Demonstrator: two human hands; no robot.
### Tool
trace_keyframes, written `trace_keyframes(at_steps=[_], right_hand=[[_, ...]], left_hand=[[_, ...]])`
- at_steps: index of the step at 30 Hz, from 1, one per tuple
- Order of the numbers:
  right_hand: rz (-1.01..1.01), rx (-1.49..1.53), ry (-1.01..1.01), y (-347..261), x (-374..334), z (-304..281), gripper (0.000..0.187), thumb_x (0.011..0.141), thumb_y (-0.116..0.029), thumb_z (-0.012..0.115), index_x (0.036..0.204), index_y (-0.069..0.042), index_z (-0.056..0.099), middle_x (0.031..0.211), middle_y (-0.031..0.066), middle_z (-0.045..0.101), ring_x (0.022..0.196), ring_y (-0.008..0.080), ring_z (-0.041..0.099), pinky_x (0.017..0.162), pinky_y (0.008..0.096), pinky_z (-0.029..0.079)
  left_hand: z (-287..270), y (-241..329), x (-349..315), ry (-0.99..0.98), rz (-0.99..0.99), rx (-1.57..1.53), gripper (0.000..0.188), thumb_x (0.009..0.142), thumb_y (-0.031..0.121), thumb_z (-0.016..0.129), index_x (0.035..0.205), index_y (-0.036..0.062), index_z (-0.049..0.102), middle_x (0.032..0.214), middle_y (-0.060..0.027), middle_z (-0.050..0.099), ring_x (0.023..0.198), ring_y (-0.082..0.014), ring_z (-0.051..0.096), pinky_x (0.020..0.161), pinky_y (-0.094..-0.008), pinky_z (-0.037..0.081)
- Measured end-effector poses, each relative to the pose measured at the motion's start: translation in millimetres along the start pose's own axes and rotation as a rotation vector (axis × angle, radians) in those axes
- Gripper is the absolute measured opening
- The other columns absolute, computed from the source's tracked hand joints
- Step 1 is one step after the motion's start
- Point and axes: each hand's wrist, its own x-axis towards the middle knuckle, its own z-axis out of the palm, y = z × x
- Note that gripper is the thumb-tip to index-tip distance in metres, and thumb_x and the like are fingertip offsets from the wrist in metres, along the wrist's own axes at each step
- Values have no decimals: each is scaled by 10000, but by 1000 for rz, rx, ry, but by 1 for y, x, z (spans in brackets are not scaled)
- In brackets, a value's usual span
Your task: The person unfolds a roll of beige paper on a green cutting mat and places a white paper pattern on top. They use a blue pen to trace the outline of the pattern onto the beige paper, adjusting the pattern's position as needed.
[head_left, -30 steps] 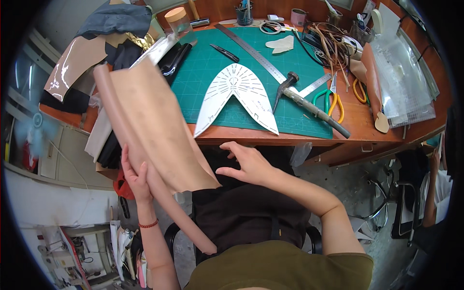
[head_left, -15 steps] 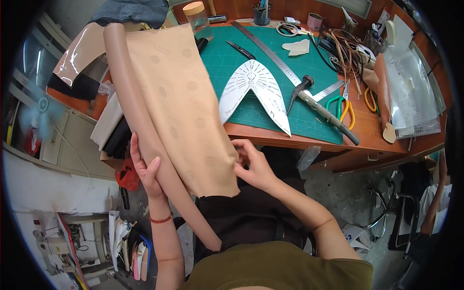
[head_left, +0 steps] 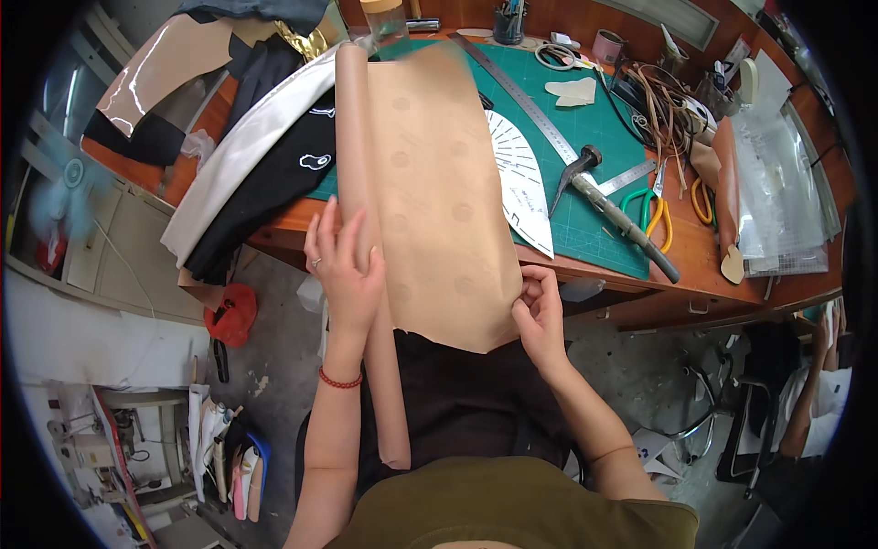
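Observation:
A pinkish-brown roll of leather-like sheet (head_left: 355, 146) lies partly unrolled across the table's front edge, its lower end hanging toward my lap. The unrolled flap (head_left: 439, 201) shows a tan backing with faint round marks. My left hand (head_left: 343, 270) rests on the roll, back of the hand up, fingers spread and touching it. At the flap's near right corner, my right hand (head_left: 540, 316) pinches the edge between thumb and fingers. The flap partly covers a white curved paper template (head_left: 521, 188) with printed lines.
A green cutting mat (head_left: 599, 233) holds a steel ruler (head_left: 521, 96), a hammer (head_left: 622, 215) and green-and-yellow scissors (head_left: 654, 206). Black and white fabric (head_left: 265, 183) drapes over the edge on the left. Leather cords (head_left: 658, 101) lie at the right. Another person's arm (head_left: 809, 403) shows far right.
The roll and flap have swung right and become more upright, now covering part of the template. My left hand has turned back-up with fingers spread; my right hand moved right, holding the edge.

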Motion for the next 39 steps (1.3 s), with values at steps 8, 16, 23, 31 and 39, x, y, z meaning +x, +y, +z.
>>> trace_keyframes(at_steps=[8,16,23,31,39], right_hand=[[103,-136,-191,18,-22,-8,126,965,-92,666,1019,14,626,832,3,644,756,37,588,693,218,483],[262,-287,-403,5,-26,-33,296,1007,-222,668,1117,50,710,953,124,772,877,117,701,777,298,547],[221,-370,-442,-2,-19,-45,232,1003,-192,663,1060,31,691,880,129,715,791,191,691,727,305,525],[-383,-920,-205,-92,63,-49,111,909,-126,713,901,-28,662,840,128,630,770,283,648,661,394,489],[19,-1365,-168,-69,257,-12,794,703,-555,869,1211,18,659,1334,213,568,1193,371,626,968,451,548]], left_hand=[[0,38,-7,-199,183,167,565,837,435,775,1342,200,680,1626,-86,389,1539,-439,209,1066,-722,342],[5,34,-9,-156,183,211,597,801,508,793,1328,242,701,1602,-73,421,1511,-478,250,1103,-613,401],[5,30,-9,-129,166,142,609,779,482,820,1323,236,703,1592,-66,436,1473,-524,285,1143,-564,391],[3,11,-10,-33,34,-124,889,760,301,871,1524,94,466,1631,-282,230,1389,-479,424,1115,-473,422],[3,-23,-34,-16,-332,-802,802,897,12,687,1596,52,295,1570,-194,379,1408,-268,452,1127,-386,408]])
